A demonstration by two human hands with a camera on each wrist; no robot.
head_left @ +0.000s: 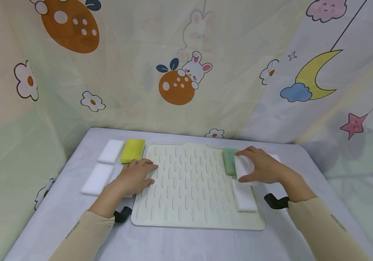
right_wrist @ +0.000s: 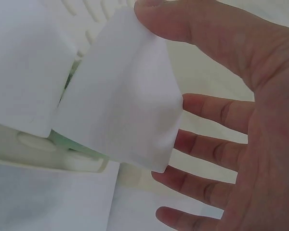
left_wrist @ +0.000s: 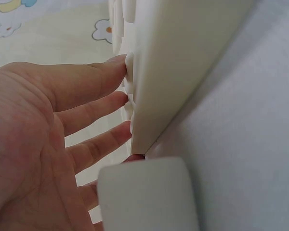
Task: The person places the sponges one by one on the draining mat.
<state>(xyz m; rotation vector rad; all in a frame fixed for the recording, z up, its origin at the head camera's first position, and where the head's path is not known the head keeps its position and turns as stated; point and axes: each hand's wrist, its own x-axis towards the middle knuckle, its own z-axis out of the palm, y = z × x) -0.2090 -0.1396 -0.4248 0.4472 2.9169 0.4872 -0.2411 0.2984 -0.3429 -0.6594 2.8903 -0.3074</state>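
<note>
My right hand [head_left: 266, 167] pinches a white sponge [head_left: 243, 167] between thumb and fingertips, tilted up over the right side of a cream ribbed drying mat [head_left: 186, 188]. Behind the held sponge sits a green sponge [head_left: 229, 161], partly hidden by it. Another white sponge [head_left: 245, 199] lies flat on the mat, just nearer to me. My left hand [head_left: 136, 176] rests at the mat's left edge, its thumb and fingers reaching onto the ribs. In the left wrist view a white block [left_wrist: 147, 197] stands close beside that edge and covers some fingers.
Left of the mat, a yellow sponge [head_left: 132, 150] and two white sponges [head_left: 111, 151] lie on the white-covered table [head_left: 173, 244]. More white shows on the table under my right hand. A cartoon-printed curtain [head_left: 124, 72] hangs behind and on both sides.
</note>
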